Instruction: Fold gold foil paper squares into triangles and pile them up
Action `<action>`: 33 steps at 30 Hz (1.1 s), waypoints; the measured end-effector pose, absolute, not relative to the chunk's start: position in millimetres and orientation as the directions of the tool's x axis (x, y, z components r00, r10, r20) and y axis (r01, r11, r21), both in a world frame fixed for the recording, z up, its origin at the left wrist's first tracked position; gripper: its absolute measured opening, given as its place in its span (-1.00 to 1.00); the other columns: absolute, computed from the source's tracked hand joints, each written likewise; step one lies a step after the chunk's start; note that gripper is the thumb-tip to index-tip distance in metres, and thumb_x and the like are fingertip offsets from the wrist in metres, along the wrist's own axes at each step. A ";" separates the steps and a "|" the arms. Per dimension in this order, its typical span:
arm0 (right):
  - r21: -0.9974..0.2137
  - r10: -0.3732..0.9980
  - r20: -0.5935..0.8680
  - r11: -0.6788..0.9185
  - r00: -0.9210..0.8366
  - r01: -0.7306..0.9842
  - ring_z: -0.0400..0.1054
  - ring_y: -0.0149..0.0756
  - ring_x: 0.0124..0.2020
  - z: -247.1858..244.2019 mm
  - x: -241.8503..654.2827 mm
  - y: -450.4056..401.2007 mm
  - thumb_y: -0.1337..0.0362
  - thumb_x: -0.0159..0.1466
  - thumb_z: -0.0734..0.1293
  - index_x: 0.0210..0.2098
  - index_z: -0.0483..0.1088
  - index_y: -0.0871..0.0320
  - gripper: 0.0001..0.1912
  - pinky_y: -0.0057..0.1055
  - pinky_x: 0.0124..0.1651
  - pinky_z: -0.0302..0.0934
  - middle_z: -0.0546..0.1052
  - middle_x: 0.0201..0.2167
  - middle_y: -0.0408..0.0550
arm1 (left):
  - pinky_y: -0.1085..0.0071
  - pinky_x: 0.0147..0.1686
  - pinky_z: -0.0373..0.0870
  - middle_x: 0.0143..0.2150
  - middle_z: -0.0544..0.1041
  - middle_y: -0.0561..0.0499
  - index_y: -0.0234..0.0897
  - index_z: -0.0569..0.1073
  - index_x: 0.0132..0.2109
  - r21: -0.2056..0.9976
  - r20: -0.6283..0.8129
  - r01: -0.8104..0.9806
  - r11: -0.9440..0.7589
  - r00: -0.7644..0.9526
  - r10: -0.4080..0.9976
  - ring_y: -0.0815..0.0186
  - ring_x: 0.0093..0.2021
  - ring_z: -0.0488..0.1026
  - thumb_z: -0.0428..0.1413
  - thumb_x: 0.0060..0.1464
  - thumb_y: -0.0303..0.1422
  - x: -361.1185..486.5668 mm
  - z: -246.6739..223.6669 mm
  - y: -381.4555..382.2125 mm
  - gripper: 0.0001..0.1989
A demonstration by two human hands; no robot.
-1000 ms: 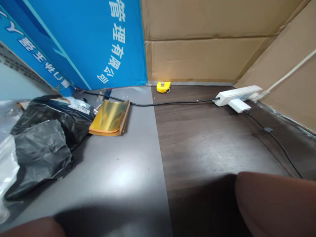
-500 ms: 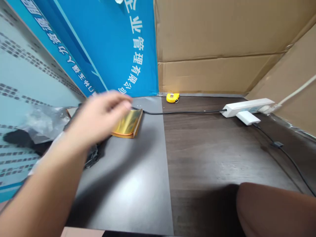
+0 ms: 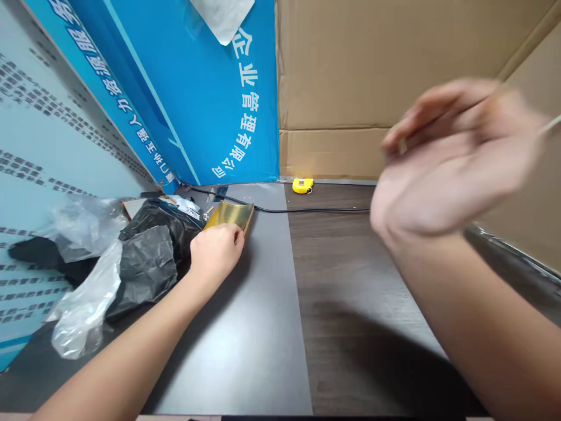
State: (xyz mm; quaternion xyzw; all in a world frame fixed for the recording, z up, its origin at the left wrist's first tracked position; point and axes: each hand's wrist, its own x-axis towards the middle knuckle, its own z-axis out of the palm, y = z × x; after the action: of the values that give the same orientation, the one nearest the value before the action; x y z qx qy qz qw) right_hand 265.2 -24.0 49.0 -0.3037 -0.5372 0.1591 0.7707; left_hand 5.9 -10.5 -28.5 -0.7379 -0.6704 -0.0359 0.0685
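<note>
Two changes: the left hand (image 3: 217, 250) now reaches the gold pad (image 3: 231, 214), fingers curled, grip unclear, so handling seems begun; the right hand (image 3: 451, 166) rises, half-open.

The black cable (image 3: 324, 210) is lost behind the blurred right grip (image 3: 442, 164), the left grip (image 3: 217, 248), fingertips unseen, covers part of the gold pad (image 3: 230, 213), and the top edge crops the white paper (image 3: 225, 19).

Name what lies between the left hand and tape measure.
Between left hand and tape measure, the head view shows part of the gold packet, then a black cable.
</note>
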 end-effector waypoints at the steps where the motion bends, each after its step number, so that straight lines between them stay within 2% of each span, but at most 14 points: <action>1: -0.625 0.558 0.721 0.780 0.411 0.036 0.32 -0.39 -0.36 40.0 259.3 -25.5 0.20 0.43 0.09 -0.26 0.46 0.20 -0.64 -0.41 -0.25 0.24 0.43 -0.34 -0.07 | 0.20 -0.22 0.49 -0.13 0.68 -0.11 -0.19 0.63 -0.08 -0.043 0.145 0.995 -0.085 0.091 0.985 -0.07 -0.08 0.62 -0.04 0.29 -0.26 4.5 -28.4 -10.7 -0.66; 3: -0.686 0.631 0.640 0.726 0.439 -0.044 0.26 -0.37 -0.42 15.3 249.4 -31.5 0.23 0.34 0.11 -0.39 0.44 0.16 -0.67 -0.39 -0.29 0.18 0.39 -0.45 -0.08 | 0.21 -0.22 0.48 -0.12 0.68 -0.07 -0.16 0.61 0.02 -0.013 0.149 0.997 -0.075 0.076 0.986 -0.04 -0.10 0.63 -0.01 0.28 -0.27 0.9 -28.0 -10.7 -0.67; 5: -0.835 0.786 0.487 0.546 0.380 -0.060 0.29 -0.32 -0.38 -13.5 243.9 -40.0 0.18 0.33 0.15 -0.39 0.44 0.12 -0.70 -0.36 -0.26 0.20 0.44 -0.42 -0.07 | 0.24 -0.18 0.48 -0.08 0.68 -0.02 -0.13 0.57 0.10 0.026 0.165 0.997 -0.073 0.067 0.984 0.02 -0.07 0.62 0.01 0.28 -0.28 -3.4 -26.8 -10.2 -0.66; 8: -0.935 0.908 0.332 0.352 0.254 -0.038 0.31 -0.28 -0.34 -51.3 244.2 -51.2 0.12 0.35 0.16 -0.38 0.44 0.11 -0.68 -0.33 -0.23 0.22 0.46 -0.40 -0.06 | 0.30 -0.12 0.45 -0.04 0.67 0.02 -0.12 0.57 0.10 0.091 0.207 0.993 -0.077 0.057 0.977 0.11 -0.01 0.61 0.05 0.27 -0.25 -10.7 -24.2 -8.0 -0.66; 13: -0.932 0.927 0.360 0.356 0.100 0.064 0.30 -0.23 -0.31 -77.5 250.9 -56.5 0.01 0.34 0.24 -0.41 0.50 0.13 -0.62 -0.27 -0.17 0.20 0.46 -0.40 -0.04 | 0.35 -0.31 0.33 -0.31 0.66 0.00 -0.17 0.65 -0.22 0.306 0.202 0.950 -0.063 0.000 0.979 0.14 -0.26 0.59 0.13 0.15 -0.09 -24.3 -26.9 1.6 -0.69; 15: -0.928 0.930 0.366 0.362 0.032 0.083 0.29 -0.22 -0.31 -79.4 252.7 -56.3 -0.04 0.32 0.28 -0.42 0.52 0.13 -0.59 -0.25 -0.15 0.20 0.46 -0.40 -0.03 | 0.38 -0.38 0.29 -0.42 0.61 0.03 -0.18 0.64 -0.28 0.331 0.199 0.942 -0.057 -0.010 0.980 0.20 -0.38 0.55 0.10 0.16 -0.06 -29.5 -28.9 5.0 -0.66; 17: -0.932 0.936 0.352 0.352 -0.011 0.084 0.30 -0.22 -0.31 -80.9 253.8 -56.2 -0.08 0.33 0.27 -0.40 0.53 0.13 -0.56 -0.24 -0.15 0.21 0.46 -0.40 -0.04 | 0.39 -0.38 0.28 -0.37 0.61 0.01 -0.20 0.63 -0.25 0.325 0.251 0.944 -0.056 -0.029 0.967 0.22 -0.35 0.54 0.08 0.18 -0.09 -32.9 -27.7 4.7 -0.66; 19: -0.944 0.947 0.321 0.322 -0.030 0.069 0.33 -0.23 -0.29 -83.5 254.2 -56.2 -0.10 0.35 0.26 -0.36 0.53 0.12 -0.55 -0.24 -0.12 0.23 0.47 -0.38 -0.04 | 0.39 -0.33 0.27 -0.28 0.61 -0.03 -0.22 0.62 -0.22 0.292 0.412 0.947 -0.134 0.002 0.911 0.22 -0.27 0.53 0.05 0.22 -0.14 -31.9 -21.5 -1.2 -0.68; 21: -0.960 0.960 0.275 0.277 -0.044 0.049 0.39 -0.22 -0.24 -86.9 253.9 -56.3 -0.09 0.34 0.29 -0.28 0.53 0.12 -0.58 -0.23 -0.08 0.27 0.51 -0.33 -0.02 | 0.40 -0.30 0.27 -0.30 0.57 -0.04 -0.22 0.61 -0.24 0.228 0.630 0.912 -0.340 0.128 0.766 0.26 -0.27 0.50 0.06 0.26 -0.18 -24.4 -11.0 -12.5 -0.70; 23: -0.972 0.971 0.232 0.234 -0.051 0.028 0.44 -0.20 -0.15 -89.7 252.5 -57.2 -0.09 0.32 0.33 -0.13 0.51 0.12 -0.59 -0.20 -0.01 0.32 0.55 -0.22 0.01 | 0.45 -0.30 0.30 -0.37 0.53 0.01 -0.23 0.59 -0.28 0.261 0.700 0.792 -0.552 0.238 0.673 0.34 -0.33 0.47 0.12 0.25 -0.24 -10.3 0.7 -26.6 -0.77; 25: -0.984 0.983 0.178 0.177 -0.048 -0.024 0.45 -0.17 -0.01 -90.0 250.3 -59.7 -0.10 0.26 0.41 0.05 0.43 0.09 -0.49 -0.17 0.08 0.34 0.54 -0.02 0.07 | 0.49 -0.33 0.34 -0.40 0.51 0.04 -0.26 0.55 -0.33 0.461 0.640 0.588 -0.664 0.297 0.708 0.40 -0.37 0.44 0.16 0.23 -0.29 8.0 8.6 -39.1 -0.81; 28: -0.962 0.994 0.039 0.010 -0.102 -0.271 0.38 -0.13 0.19 -83.7 246.6 -66.5 -0.13 0.15 0.51 0.20 0.31 0.01 -0.26 -0.14 0.26 0.27 0.43 0.24 0.09 | 0.54 -0.52 0.34 -0.44 0.46 0.06 -0.29 0.50 -0.34 0.836 0.423 0.238 -0.494 0.295 0.857 0.44 -0.49 0.38 0.23 0.17 -0.16 33.6 4.4 -47.4 -0.72; 30: -0.882 0.980 -0.012 -0.104 -0.198 -0.459 0.37 -0.07 0.23 -76.9 245.2 -71.0 -0.21 0.09 0.53 0.17 0.35 0.03 -0.21 -0.10 0.29 0.27 0.43 0.25 0.10 | 0.56 -0.63 0.30 -0.48 0.40 0.10 -0.30 0.47 -0.31 0.946 0.261 0.125 -0.299 0.256 0.931 0.47 -0.57 0.30 0.26 0.12 -0.05 44.9 -9.1 -45.5 -0.63; 33: -0.814 0.980 -0.041 -0.145 -0.194 -0.563 0.42 0.00 0.17 -69.2 246.5 -73.1 -0.18 0.04 0.56 0.05 0.45 0.08 -0.28 -0.07 0.18 0.36 0.51 0.19 0.11 | 0.61 -0.68 0.29 -0.42 0.39 0.09 -0.30 0.43 -0.28 0.989 0.121 0.057 -0.133 0.171 0.978 0.48 -0.52 0.31 0.29 0.03 0.06 52.3 -35.4 -38.3 -0.52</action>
State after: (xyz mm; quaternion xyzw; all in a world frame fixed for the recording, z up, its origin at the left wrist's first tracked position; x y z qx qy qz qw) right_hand 246.5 -73.1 -69.2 -0.3047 -0.3422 0.6926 0.5571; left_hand 52.3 -38.3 -35.4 -0.5880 -0.4401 -0.4697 -0.4898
